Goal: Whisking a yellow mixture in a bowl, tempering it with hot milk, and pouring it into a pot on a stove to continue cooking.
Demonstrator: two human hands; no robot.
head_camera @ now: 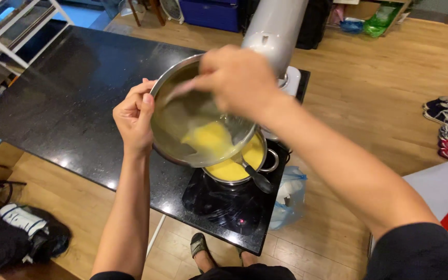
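Two bare arms reach forward over a black stone counter [68, 103]. Nearest the viewer, sandalled feet [199, 245] stand on the wooden floor, with a clear plastic bag [289, 197] hanging at the counter's edge. Just beyond sits a black cooktop [219, 207] carrying a steel pot [271, 161] filled with yellow liquid [237, 166]; a dark utensil [257, 179] leans on the pot's rim. Above the pot, the left hand [135, 122] clamps the rim of a tilted metal mixing bowl [180, 145], thumb over the edge, and yellow batter [208, 140] slides toward the bowl's lower lip, directly over the pot. The right hand [237, 80] is curled inside the bowl around a pale, blurred scraping tool [180, 89]. Behind the bowl rises a grey stand mixer [276, 31]. Farther off, shoes [447, 127] lie on the floor at right.
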